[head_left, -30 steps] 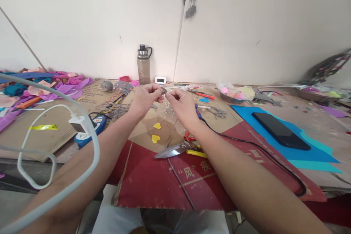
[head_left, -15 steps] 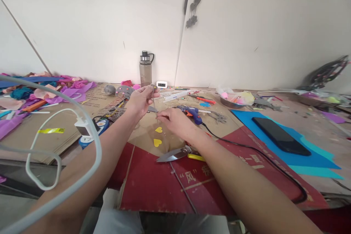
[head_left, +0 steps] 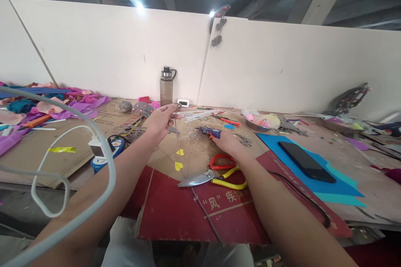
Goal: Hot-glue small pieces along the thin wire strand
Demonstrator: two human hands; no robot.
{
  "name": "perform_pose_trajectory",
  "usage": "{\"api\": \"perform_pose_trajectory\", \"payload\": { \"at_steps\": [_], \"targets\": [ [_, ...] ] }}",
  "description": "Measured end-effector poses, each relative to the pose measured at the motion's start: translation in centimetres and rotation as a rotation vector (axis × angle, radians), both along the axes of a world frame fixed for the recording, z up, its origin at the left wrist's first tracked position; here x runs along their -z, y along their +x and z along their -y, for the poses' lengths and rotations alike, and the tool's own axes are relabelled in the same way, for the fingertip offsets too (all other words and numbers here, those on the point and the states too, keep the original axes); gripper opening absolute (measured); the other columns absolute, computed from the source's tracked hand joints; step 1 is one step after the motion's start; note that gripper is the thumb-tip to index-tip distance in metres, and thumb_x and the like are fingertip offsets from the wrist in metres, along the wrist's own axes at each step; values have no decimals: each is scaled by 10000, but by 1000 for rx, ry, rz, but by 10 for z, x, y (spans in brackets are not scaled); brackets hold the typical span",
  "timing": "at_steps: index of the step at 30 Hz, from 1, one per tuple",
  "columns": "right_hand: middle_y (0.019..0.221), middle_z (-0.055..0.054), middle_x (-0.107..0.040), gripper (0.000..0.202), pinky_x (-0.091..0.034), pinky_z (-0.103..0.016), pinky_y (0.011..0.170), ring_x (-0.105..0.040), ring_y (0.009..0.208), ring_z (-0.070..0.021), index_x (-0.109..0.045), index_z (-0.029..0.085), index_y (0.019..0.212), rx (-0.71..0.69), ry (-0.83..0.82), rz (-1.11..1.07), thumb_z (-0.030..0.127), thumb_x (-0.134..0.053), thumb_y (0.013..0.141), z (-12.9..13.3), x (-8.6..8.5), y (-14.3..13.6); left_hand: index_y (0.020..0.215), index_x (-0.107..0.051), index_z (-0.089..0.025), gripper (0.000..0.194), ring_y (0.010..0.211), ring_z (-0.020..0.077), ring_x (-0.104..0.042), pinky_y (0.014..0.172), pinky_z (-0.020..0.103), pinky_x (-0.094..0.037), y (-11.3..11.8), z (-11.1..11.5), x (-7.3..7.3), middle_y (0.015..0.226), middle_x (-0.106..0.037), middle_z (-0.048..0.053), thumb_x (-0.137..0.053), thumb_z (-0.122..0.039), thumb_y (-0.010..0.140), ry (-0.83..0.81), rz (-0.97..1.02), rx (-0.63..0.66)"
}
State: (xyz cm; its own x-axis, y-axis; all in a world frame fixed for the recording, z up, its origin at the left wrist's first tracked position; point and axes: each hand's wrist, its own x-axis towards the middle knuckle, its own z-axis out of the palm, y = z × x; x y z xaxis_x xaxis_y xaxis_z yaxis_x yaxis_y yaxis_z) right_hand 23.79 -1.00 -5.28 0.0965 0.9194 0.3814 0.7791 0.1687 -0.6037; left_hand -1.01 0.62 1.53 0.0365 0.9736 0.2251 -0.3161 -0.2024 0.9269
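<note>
My left hand (head_left: pixel 160 122) is raised above the cardboard, its fingers pinched around the top of a thin grey cord (head_left: pixel 176 128) that hangs down. Something small at the fingertips is too small to make out. Further right, my right hand (head_left: pixel 228 142) is closed round the handle end of a blue glue gun (head_left: pixel 207 131), whose nozzle points left. Below the cord lie two yellow paper hearts, an upper heart (head_left: pixel 180 152) and a lower heart (head_left: pixel 178 166). Scissors (head_left: pixel 198 178) with one red and one yellow handle lie nearer me, blades to the left.
A bottle (head_left: pixel 166 87) and small digital clock (head_left: pixel 183 103) stand by the white partition. A phone (head_left: pixel 305 160) rests on blue sheets at right. A white cable (head_left: pixel 109 167) loops across the left foreground. Colourful scraps (head_left: pixel 72 104) are heaped at left.
My right hand has left the lower part of the cord, moved right and taken hold of the glue gun. My left hand still pinches the cord. The view has tilted up slightly.
</note>
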Motion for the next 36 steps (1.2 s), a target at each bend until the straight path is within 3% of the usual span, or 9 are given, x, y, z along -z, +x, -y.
{"api": "perform_pose_trajectory", "payload": {
  "at_steps": [4,7,10,14,16,19,25,36],
  "targets": [
    [415,-13,-495,190,-383,-332,456,-500,430,-199,-489,253,482,82,-136,-49,278,-631,606,-6,1,-4,748,-634,-152,250,546,51,-583,338,147,-180,-1,-1,2,861,-690,58,-745,-345,636,-19,-17,-15],
    [505,-18,-560,73,-408,-313,454,-524,455,-185,-580,225,658,102,-132,-118,292,-552,664,-4,-9,-8,727,-624,-148,235,544,47,-577,335,149,-153,-2,-2,4,838,-676,50,-747,-323,630,-35,-14,-31],
    [728,-61,-641,245,-463,-300,514,-581,548,-174,-589,197,928,63,-71,-260,268,-488,716,5,-21,-17,701,-608,-147,201,527,44,-559,334,156,-137,-3,-3,5,806,-664,47,-730,-295,638,-56,-3,-61],
    [944,-52,-642,375,-519,-330,633,-612,648,-176,-497,244,1113,-137,20,-547,267,-513,739,27,-39,-37,680,-592,-146,195,506,38,-530,337,160,-117,-5,-6,8,756,-643,32,-728,-271,618,-87,18,-88],
    [1000,-50,-645,347,-521,-345,675,-614,678,-183,-489,258,1101,-205,62,-561,270,-520,756,39,-47,-45,679,-591,-147,200,494,36,-512,337,159,-115,-5,-7,9,711,-625,21,-731,-272,613,-96,14,-82],
    [923,-41,-656,267,-501,-348,661,-584,614,-174,-500,243,1042,-249,100,-525,260,-517,776,51,-53,-52,688,-599,-151,184,468,30,-483,333,158,-119,-4,-7,11,660,-607,6,-723,-270,622,-121,10,-75],
    [1001,-48,-661,247,-462,-324,667,-572,704,-172,-510,227,1068,-358,187,-391,279,-476,829,51,-44,-58,679,-595,-147,224,467,29,-500,324,160,-132,-2,-8,12,703,-634,15,-758,-280,601,-134,35,-81],
    [973,-65,-661,249,-435,-342,788,-589,847,-216,-523,203,1075,-318,219,-222,296,-500,846,53,-43,-61,695,-627,-143,218,469,37,-521,327,154,-137,3,-7,14,743,-669,33,-772,-269,591,-150,28,-87]
  ]
}}
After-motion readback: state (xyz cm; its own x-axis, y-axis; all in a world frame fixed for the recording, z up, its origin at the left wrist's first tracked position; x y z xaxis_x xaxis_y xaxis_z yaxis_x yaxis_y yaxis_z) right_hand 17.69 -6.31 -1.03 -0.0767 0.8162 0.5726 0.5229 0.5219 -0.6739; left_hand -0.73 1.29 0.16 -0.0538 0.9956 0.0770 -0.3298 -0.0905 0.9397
